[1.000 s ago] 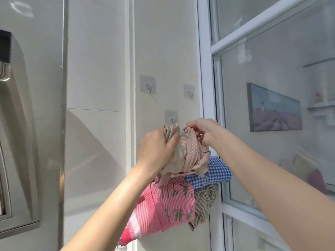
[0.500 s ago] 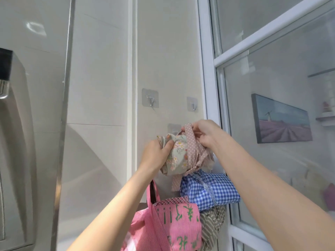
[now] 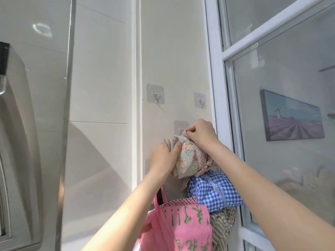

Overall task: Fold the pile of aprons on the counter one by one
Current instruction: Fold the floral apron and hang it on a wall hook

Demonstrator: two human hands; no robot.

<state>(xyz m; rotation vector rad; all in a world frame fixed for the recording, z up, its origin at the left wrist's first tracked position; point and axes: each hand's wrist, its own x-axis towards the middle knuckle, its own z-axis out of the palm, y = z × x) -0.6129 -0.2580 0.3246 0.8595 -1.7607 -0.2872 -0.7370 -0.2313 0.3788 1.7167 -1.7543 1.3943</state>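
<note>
Head view: left hand grips the bundled floral apron against the wall, while right hand pinches its dotted strap at an adhesive hook, above the blue gingham bundle.

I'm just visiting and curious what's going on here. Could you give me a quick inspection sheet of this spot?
Surface: tiled wall with stick-on hooks; no counter in view.
Job's things: floral apron bundle held up at a hook; blue checked bundle, pink striped apron and striped brown bundle below.
Clutter: nothing seen.
Hands: left hand grips the floral bundle; right hand pinches its dotted strap.
Cables: nothing seen.
Surroundings: steel fridge, window frame, painting.
</note>
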